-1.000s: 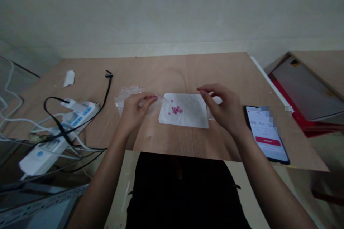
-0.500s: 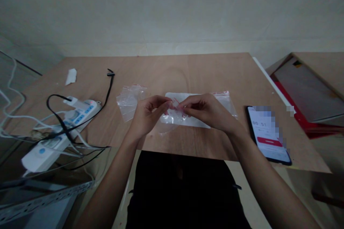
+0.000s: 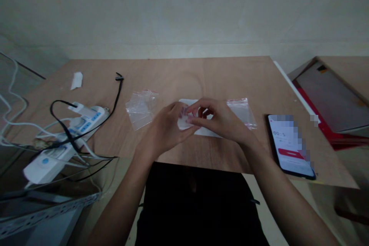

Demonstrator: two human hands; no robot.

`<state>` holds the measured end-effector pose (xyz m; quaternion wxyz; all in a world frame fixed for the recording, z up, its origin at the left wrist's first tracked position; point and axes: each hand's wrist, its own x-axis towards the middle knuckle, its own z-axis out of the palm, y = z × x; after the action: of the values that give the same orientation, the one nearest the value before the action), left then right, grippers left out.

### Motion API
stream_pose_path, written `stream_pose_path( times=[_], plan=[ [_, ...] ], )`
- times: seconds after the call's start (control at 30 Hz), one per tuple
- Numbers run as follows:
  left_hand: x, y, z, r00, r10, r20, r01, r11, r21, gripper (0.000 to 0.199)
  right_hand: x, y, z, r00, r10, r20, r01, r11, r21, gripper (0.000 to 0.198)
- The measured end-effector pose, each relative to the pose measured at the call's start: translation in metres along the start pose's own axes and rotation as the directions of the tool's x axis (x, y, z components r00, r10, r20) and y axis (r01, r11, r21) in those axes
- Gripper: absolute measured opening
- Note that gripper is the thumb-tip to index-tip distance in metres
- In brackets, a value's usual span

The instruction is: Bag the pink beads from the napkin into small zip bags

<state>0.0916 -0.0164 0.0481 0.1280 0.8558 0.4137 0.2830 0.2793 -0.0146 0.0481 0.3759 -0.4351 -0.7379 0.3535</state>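
The left hand (image 3: 167,128) curves inward, opening toward the right hand (image 3: 217,119), which bends with thumb extended.

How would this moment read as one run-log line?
left hand: at clear bag | right hand: at same bag | white paper: beneath hands | loose bags: either side | phone: right of hands

On the black-edged, flat rectangular smartphone (image 3: 290,147) with a bright pale screen, the dark digits "00:5" can be read, the rest hidden by blurred squares; the marking on its red screen bar (image 3: 291,154) is too small to read; so is any print on the long white plastic power strip (image 3: 54,165) with blue sockets.
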Motion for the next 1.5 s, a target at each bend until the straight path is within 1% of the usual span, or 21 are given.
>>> stream_pose_path(
  times=[0.07, 0.1, 0.13, 0.23, 0.33, 0.43, 0.57, 0.7, 0.8, 0.93, 1.17, 1.3, 1.4, 1.5],
  plan=[
    [0.000, -0.004, 0.001, 0.996, -0.068, -0.062, 0.065, 0.996, -0.053, 0.025, 0.001, 0.010, 0.000, 0.993, -0.015, -0.121, -0.001, 0.992, -0.129, 0.012],
    [-0.001, -0.007, 0.001, 0.991, -0.102, -0.084, 0.095, 0.992, -0.082, 0.026, 0.001, 0.017, 0.001, 0.987, -0.006, -0.159, -0.027, 0.979, -0.200, 0.011],
    [-0.003, -0.010, 0.001, 0.986, -0.134, -0.096, 0.123, 0.986, -0.109, 0.027, 0.001, 0.025, 0.002, 0.986, 0.014, -0.169, -0.058, 0.963, -0.263, 0.009],
    [-0.010, -0.018, -0.002, 0.973, -0.210, -0.100, 0.191, 0.967, -0.167, 0.028, -0.003, 0.047, 0.010, 0.994, 0.086, -0.070, -0.105, 0.926, -0.362, 0.015],
    [-0.015, -0.022, -0.003, 0.964, -0.255, -0.080, 0.236, 0.952, -0.193, 0.026, -0.005, 0.058, 0.020, 0.995, 0.102, -0.016, -0.100, 0.904, -0.417, 0.018],
    [-0.017, -0.023, -0.001, 0.960, -0.273, -0.065, 0.255, 0.946, -0.202, 0.025, -0.004, 0.060, 0.025, 0.996, 0.088, 0.002, -0.076, 0.872, -0.483, 0.015],
    [-0.017, -0.025, 0.001, 0.960, -0.272, -0.071, 0.253, 0.945, -0.209, 0.025, -0.002, 0.056, 0.026, 0.996, 0.081, 0.029, -0.051, 0.828, -0.559, 0.016],
    [-0.017, -0.028, 0.003, 0.962, -0.269, -0.054, 0.253, 0.945, -0.205, 0.026, 0.000, 0.051, 0.025, 0.993, 0.115, 0.041, -0.068, 0.796, -0.602, 0.018],
    [-0.018, -0.029, 0.004, 0.962, -0.273, -0.031, 0.260, 0.941, -0.215, 0.027, 0.003, 0.049, 0.026, 0.989, 0.144, 0.035, -0.090, 0.765, -0.637, 0.020],
    [-0.019, -0.030, 0.005, 0.965, -0.261, -0.028, 0.250, 0.945, -0.211, 0.027, 0.010, 0.049, 0.027, 0.984, 0.179, 0.020, -0.118, 0.720, -0.684, 0.021],
    [-0.021, -0.031, 0.005, 0.968, -0.251, -0.028, 0.239, 0.947, -0.213, 0.026, 0.017, 0.049, 0.032, 0.981, 0.194, -0.012, -0.140, 0.663, -0.735, 0.024],
    [-0.020, -0.032, 0.009, 0.966, -0.256, -0.045, 0.240, 0.944, -0.225, 0.026, 0.016, 0.052, 0.032, 0.982, 0.185, -0.027, -0.146, 0.673, -0.725, 0.025],
    [-0.021, -0.032, 0.014, 0.968, -0.237, -0.084, 0.212, 0.949, -0.234, 0.029, 0.018, 0.054, 0.027, 0.985, 0.169, -0.037, -0.148, 0.713, -0.686, 0.022],
    [-0.020, -0.030, 0.020, 0.966, -0.234, -0.112, 0.204, 0.951, -0.234, 0.033, 0.019, 0.044, 0.017, 0.986, 0.152, -0.067, -0.160, 0.757, -0.633, 0.019]
  ],
)
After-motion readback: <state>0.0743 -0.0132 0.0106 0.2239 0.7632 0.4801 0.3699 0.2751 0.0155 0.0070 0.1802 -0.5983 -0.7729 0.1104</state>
